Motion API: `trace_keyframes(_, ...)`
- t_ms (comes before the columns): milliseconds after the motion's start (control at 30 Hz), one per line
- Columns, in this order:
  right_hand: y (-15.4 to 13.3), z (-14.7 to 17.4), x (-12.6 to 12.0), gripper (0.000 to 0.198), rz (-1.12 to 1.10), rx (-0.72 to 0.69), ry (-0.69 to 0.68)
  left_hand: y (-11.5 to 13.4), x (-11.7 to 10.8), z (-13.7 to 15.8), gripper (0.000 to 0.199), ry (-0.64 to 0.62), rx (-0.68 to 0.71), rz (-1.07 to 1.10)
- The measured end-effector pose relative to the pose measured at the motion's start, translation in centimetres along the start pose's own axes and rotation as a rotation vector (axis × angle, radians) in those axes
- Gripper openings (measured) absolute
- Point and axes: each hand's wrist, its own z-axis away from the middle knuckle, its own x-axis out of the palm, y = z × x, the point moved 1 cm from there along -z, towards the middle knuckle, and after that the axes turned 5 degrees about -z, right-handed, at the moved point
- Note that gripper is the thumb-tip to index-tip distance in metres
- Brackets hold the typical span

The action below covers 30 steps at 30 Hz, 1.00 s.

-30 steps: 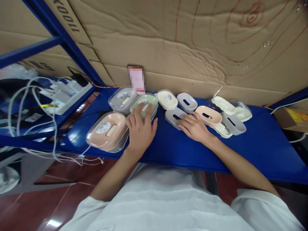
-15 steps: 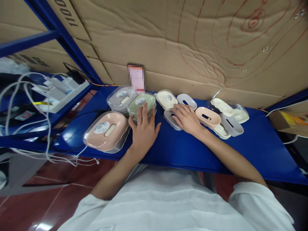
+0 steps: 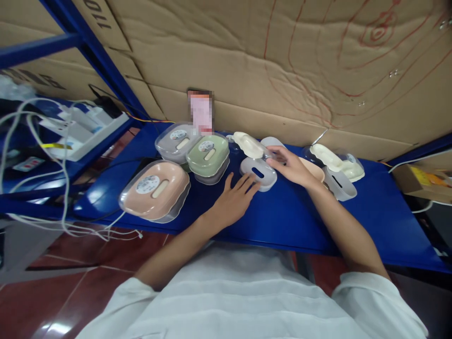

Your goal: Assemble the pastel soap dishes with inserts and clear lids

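Note:
My right hand point(image 3: 291, 165) is closed around the clear right end of a cream soap box point(image 3: 248, 144), which is tilted so its wavy edge shows. My left hand point(image 3: 235, 200) is open, fingers spread, its fingertips at the near edge of a grey slotted tray point(image 3: 259, 173). Whether they touch it I cannot tell. To the left stand a green soap box point(image 3: 208, 155), a grey soap box point(image 3: 176, 142) and a pink soap box point(image 3: 155, 190), each with a clear cover and a round label. A peach slotted tray point(image 3: 312, 170) is partly hidden behind my right hand.
On the right of the blue shelf point(image 3: 282, 226) lie another cream soap box point(image 3: 337, 162) and a grey slotted piece point(image 3: 341, 186). A phone point(image 3: 201, 113) leans on the cardboard wall point(image 3: 240, 70). White cables point(image 3: 67, 197) and a power strip point(image 3: 84, 136) crowd the left.
My left hand has moved right from the green soap box to the grey tray. My right hand has shifted slightly right and grasped the cream soap box, now tipped with its label out of sight.

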Motion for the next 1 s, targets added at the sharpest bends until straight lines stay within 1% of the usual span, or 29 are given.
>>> trace_keyframes(67, 0.4, 1.9, -1.5, 0.055, 0.05, -0.007, 0.058, 0.1, 0.1, 0.0, 0.054, -0.039, 0.05, 0.015)
trace_keyframes(133, 0.8, 3.4, -2.5, 0.058, 0.196, -0.023, 0.151, 0.2, -0.4, 0.3, 0.051, -0.057, 0.121, 0.055)
trace_keyframes(200, 1.1, 4.3, -2.8, 0.057, 0.345, -0.023, 0.223, 0.4, -0.9, 0.8, 0.047, -0.052, 0.199, 0.098)
trace_keyframes(267, 1.0, 4.5, -2.5, 0.052, 0.46, -0.02, 0.24, 0.3, -1.3, 1.5, 0.043, -0.014, 0.211, 0.114)
trace_keyframes(333, 0.2, 3.9, -1.6, 0.05, 0.528, -0.055, 0.177, -0.1, -1.3, 2.3, 0.04, 0.035, 0.146, 0.105)
trace_keyframes(400, -0.8, 2.8, -0.3, 0.051, 0.538, -0.129, 0.046, -0.7, -1.0, 3.1, 0.039, 0.058, 0.081, 0.112)
trace_keyframes(467, -1.8, 1.2, 1.4, 0.053, 0.52, -0.203, -0.088, -1.4, -0.6, 3.8, 0.038, 0.057, 0.054, 0.137)
trace_keyframes(533, -2.4, -0.3, 2.9, 0.055, 0.502, -0.24, -0.201, -1.8, -0.2, 4.2, 0.031, 0.065, 0.041, 0.154)
trace_keyframes(600, -2.5, -1.2, 3.7, 0.054, 0.472, -0.243, -0.273, -2.1, 0.0, 4.4, 0.023, 0.089, 0.03, 0.147)
trace_keyframes(667, -2.3, -1.2, 3.7, 0.05, 0.422, -0.249, -0.299, -2.1, 0.0, 4.4, 0.018, 0.115, 0.046, 0.149)
trace_keyframes(767, -2.0, 1.0, 2.5, 0.044, 0.349, -0.253, -0.294, -1.9, -0.4, 4.4, 0.015, 0.148, 0.118, 0.193)
trace_keyframes(867, -1.8, 4.6, 1.3, 0.04, 0.28, -0.248, -0.289, -1.6, -0.9, 4.4, 0.016, 0.198, 0.163, 0.262)
trace_keyframes(933, -1.7, 6.8, 0.9, 0.04, 0.203, -0.267, -0.296, -1.6, -1.0, 4.4, 0.017, 0.242, 0.127, 0.277)
trace_keyframes(1000, -1.8, 8.4, 0.7, 0.038, 0.127, -0.266, -0.278, -1.6, -0.9, 4.3, 0.018, 0.269, 0.053, 0.245)
